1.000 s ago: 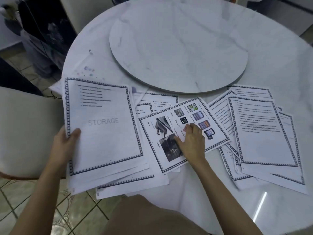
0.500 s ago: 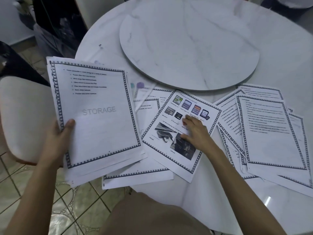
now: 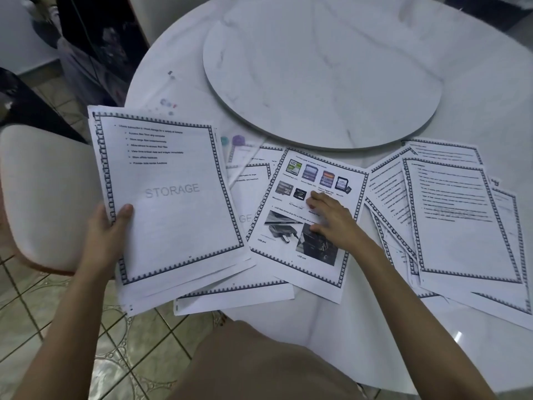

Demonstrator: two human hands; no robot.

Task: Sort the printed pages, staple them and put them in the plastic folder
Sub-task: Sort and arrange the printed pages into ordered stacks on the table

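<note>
stack of printed pages (image 3: 173, 197), top sheet marked "storage", held at 8 o'clock over the table (image 3: 476, 96) rim; left hand (image 3: 106, 235) pinches its left edge, thumb on top, fingers hidden beneath. picture page (image 3: 288, 255) lies flat at 6 o'clock, right hand (image 3: 334, 223) pressing on it, fingers spread. loose pages (image 3: 461, 220) fanned, overlapping, at 4 o'clock. round turntable (image 3: 317, 76) at centre. chair (image 3: 49, 192) at 9 o'clock.
</note>
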